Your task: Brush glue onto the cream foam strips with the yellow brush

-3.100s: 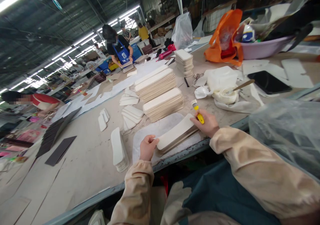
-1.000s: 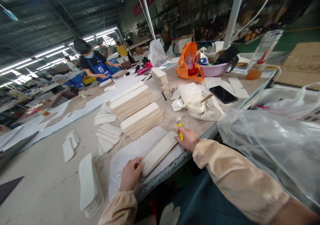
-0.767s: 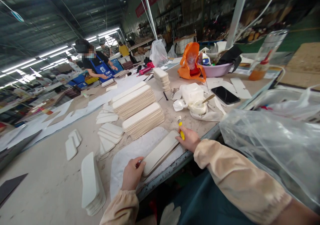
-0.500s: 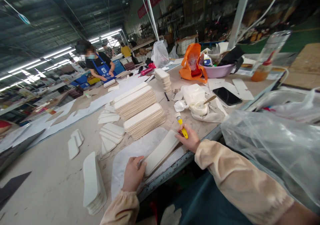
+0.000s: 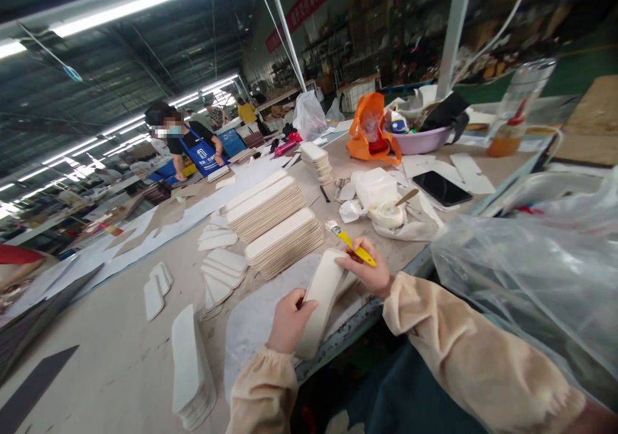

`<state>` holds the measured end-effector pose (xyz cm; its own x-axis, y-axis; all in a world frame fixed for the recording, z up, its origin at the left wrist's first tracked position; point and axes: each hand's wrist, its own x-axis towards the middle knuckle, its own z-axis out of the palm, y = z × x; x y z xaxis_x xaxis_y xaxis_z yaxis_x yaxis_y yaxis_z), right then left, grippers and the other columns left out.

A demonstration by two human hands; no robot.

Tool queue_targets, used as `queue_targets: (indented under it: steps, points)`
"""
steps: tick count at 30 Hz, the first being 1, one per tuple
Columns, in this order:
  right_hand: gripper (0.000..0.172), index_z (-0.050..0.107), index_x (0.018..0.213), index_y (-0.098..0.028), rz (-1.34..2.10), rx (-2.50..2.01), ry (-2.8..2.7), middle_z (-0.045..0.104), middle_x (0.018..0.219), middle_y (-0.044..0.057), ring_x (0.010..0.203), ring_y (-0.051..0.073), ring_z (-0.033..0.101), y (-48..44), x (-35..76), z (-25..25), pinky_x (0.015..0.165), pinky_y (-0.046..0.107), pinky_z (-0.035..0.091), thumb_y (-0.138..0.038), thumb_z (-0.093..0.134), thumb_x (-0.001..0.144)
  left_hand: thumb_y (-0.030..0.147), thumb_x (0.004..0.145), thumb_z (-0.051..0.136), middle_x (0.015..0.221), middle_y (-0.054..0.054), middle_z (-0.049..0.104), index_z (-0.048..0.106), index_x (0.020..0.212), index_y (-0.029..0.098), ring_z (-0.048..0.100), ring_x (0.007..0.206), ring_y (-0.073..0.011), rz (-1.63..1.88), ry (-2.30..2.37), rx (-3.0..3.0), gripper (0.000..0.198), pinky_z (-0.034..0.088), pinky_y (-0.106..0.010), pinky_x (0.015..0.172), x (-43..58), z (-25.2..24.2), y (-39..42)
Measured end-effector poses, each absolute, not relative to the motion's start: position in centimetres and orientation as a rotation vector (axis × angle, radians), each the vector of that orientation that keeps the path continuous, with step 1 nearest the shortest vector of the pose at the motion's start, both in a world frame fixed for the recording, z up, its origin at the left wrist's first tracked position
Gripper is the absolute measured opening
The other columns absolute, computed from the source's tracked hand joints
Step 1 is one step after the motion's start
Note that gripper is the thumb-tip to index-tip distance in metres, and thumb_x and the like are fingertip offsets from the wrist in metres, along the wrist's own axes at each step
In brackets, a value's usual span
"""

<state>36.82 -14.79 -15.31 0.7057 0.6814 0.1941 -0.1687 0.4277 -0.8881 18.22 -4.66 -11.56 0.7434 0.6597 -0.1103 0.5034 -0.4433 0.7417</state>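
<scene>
A long pale board strip with rounded ends (image 5: pixel 318 299) lies tilted between my hands at the table's near edge. My left hand (image 5: pixel 288 323) is closed on its near end, thumb on top. In my right hand (image 5: pixel 371 272) is a yellow-handled paintbrush (image 5: pixel 346 238), bristles pointing up and left, while the fingertips touch the strip's far end. Under the strip is a whitish sheet (image 5: pixel 263 308). Just beyond stand stacks of similar strips (image 5: pixel 284 241). To their left, smaller pieces (image 5: pixel 223 270) are fanned out, and another stack of strips (image 5: pixel 190 357) sits nearer me.
Beyond my right hand are a tub of white paste with a stick (image 5: pixel 387 214), a black phone (image 5: pixel 441 188), an orange bag (image 5: pixel 369 131) and a purple basin (image 5: pixel 425 139). Clear plastic sheeting (image 5: pixel 521 279) bulges at right. A co-worker in a blue apron (image 5: pixel 200 150) stands across.
The strip has turned steeper and its near end has lifted. My left hand has moved right and now grips it. The brush has tipped leftward in my right hand. The view has shifted slightly.
</scene>
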Motion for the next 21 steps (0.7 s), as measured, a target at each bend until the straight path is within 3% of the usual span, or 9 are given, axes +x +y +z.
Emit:
queue_targets:
  steps: [4,8,13,21]
  points:
    - [0.053,0.034,0.083,-0.025,0.546,-1.029,-0.539,0.045,0.067,-0.01,0.052,0.007,0.042,-14.2,36.5,-15.4,0.049,0.02,0.036,-0.036,0.08,0.059,0.042,0.075,0.059,0.059,0.004,0.051,0.058,0.068,0.018,0.046,0.059,-0.0123,0.353,0.94,1.957,0.025,0.035,-0.024,0.055,18.4,-12.1,-6.3]
    - [0.055,0.03,0.082,-0.025,0.597,-0.988,-0.483,0.049,0.068,-0.009,0.055,0.009,0.046,-13.9,36.1,-15.1,0.052,0.022,0.038,-0.039,0.079,0.06,0.05,0.072,0.06,0.063,0.002,0.058,0.062,0.076,0.018,0.049,0.058,-0.0137,0.409,0.975,1.796,0.032,0.036,-0.025,0.055,18.8,-13.1,-7.8]
    - [0.051,0.035,0.08,-0.024,0.427,-1.129,-0.498,0.036,0.059,-0.01,0.052,0.008,0.035,-13.7,36.2,-15.9,0.049,0.021,0.03,-0.038,0.079,0.06,0.05,0.071,0.064,0.061,0.003,0.056,0.061,0.073,0.021,0.049,0.058,-0.014,0.452,1.002,1.704,0.03,0.037,-0.025,0.055,19.8,-14.5,-9.6]
    - [0.044,0.035,0.081,-0.024,0.388,-1.21,-0.505,0.037,0.063,-0.009,0.055,0.009,0.036,-13.7,36.3,-16.1,0.052,0.022,0.033,-0.037,0.073,0.066,0.052,0.07,0.067,0.06,0.003,0.054,0.059,0.074,0.018,0.048,0.056,-0.0112,0.519,0.955,1.461,0.035,0.037,-0.022,0.052,20.7,-15.7,-11.2]
